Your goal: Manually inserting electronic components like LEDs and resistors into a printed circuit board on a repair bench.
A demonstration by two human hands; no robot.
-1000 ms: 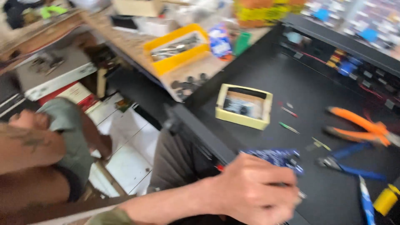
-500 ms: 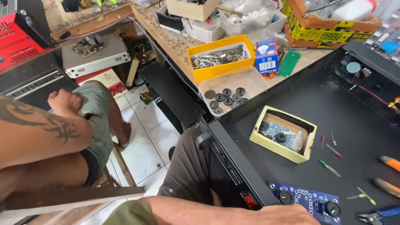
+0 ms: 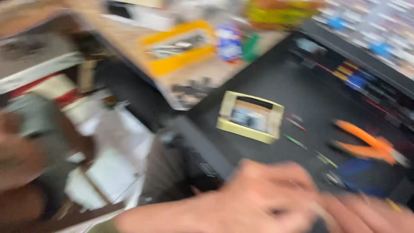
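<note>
A blue circuit board (image 3: pixel 366 177) lay flat on the black work surface (image 3: pixel 276 82) near the lower right of the blurred view, just beyond the fingertips of the person's hand (image 3: pixel 254 203). The hand came in from the lower left, its forearm running along the bottom edge and its fingers stretched rightward toward the board, which sat to the right of the knuckles and slightly farther from the body. Motion blur hid whether the fingers were pinching anything or only touching the board, and it hid which way the board's long side ran. Only this one hand was clearly in view; which of the person's two hands it was could not be told for certain.

Just above the board lay orange-handled pliers (image 3: pixel 366 142), handles pointing up and left. A small yellow-green tray (image 3: pixel 250 117) sat farther left on the same surface, with a few thin pin-like parts (image 3: pixel 296 141) scattered between. Beyond it, a yellow bin (image 3: pixel 181 49) stood on the cluttered wooden bench (image 3: pixel 129 39).
</note>
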